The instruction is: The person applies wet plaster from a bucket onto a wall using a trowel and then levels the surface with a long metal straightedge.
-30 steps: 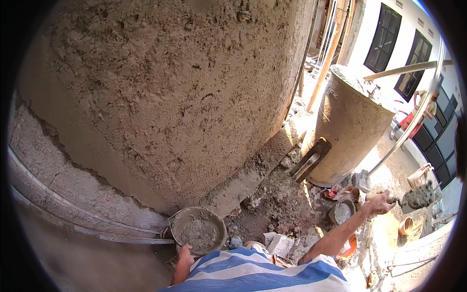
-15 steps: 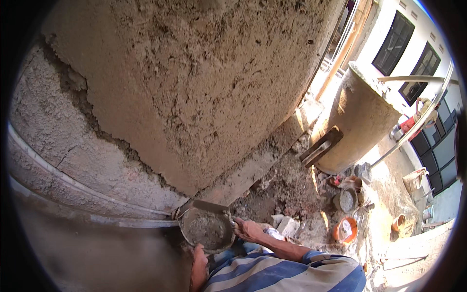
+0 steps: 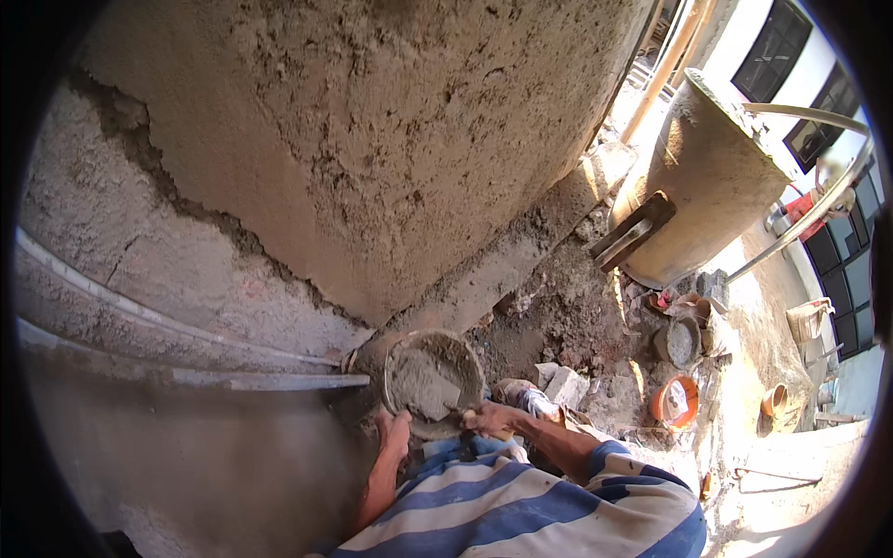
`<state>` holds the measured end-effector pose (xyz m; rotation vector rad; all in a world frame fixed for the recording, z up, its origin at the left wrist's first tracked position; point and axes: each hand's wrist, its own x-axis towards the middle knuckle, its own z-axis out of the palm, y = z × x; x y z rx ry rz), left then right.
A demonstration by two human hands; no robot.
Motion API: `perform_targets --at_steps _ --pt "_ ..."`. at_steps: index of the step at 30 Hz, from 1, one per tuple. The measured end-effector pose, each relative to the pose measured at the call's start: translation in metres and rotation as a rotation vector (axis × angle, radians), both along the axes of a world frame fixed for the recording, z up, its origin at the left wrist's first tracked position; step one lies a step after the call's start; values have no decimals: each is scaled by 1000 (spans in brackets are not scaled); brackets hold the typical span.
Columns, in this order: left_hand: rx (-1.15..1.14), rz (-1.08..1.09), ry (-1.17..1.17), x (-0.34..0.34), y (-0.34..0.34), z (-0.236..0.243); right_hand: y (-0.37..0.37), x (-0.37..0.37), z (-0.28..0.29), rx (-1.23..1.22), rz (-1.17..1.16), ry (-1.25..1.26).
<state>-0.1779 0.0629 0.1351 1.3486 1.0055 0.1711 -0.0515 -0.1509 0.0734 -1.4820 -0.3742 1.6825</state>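
A round bucket (image 3: 388,363) holding wet grey mortar (image 3: 426,381) is in front of my body, close to the foot of the wall. My left hand (image 3: 393,431) is closed on its near left rim. On the near right side, my right hand (image 3: 486,418) is closed around a trowel (image 3: 503,434), whose pale handle end shows below my fist. The trowel's blade dips toward the mortar and is mostly hidden. Ahead rises the wall, its brown plaster (image 3: 279,139) smooth on the left and pitted on the right, ending in a ragged edge over an older rough surface (image 3: 186,270).
A large cylinder (image 3: 702,186) stands at right with a handled float (image 3: 635,231) against it. Nearer are a grey bucket (image 3: 679,342), an orange bucket (image 3: 674,403) and broken blocks (image 3: 565,385) on rubble. Pipes (image 3: 186,376) run along the left. Another person (image 3: 819,206) is at far right.
The trowel blade, earlier raised flat over the bucket's far rim, has come down toward the mortar. My right hand has moved right and slightly up. The bucket appears farther right and higher.
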Motion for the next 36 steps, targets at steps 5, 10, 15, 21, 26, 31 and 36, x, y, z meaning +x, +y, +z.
perform_targets --at_steps 5,10,15,21,26,31,36 --pt "-99 -37 -12 34 -14 -11 -36 11 71 -113 -187 -259" --pt "-334 86 -60 84 -41 -5 -62 49 100 82 -536 -122" --pt "-494 120 -150 107 -50 -3 -119 89 174 315 -1006 -61" --pt "-584 74 -98 87 -20 -53 -257 117 264 344 -1796 -818" --pt "-442 112 -17 35 -8 -13 -338 151 258 -511 -2568 -1473" --pt "-380 215 -94 -18 4 -20 -212 265 202 -972 -2778 -1528" --pt "-503 307 -96 -65 29 -65 120 129 127 268 -1003 -1271"
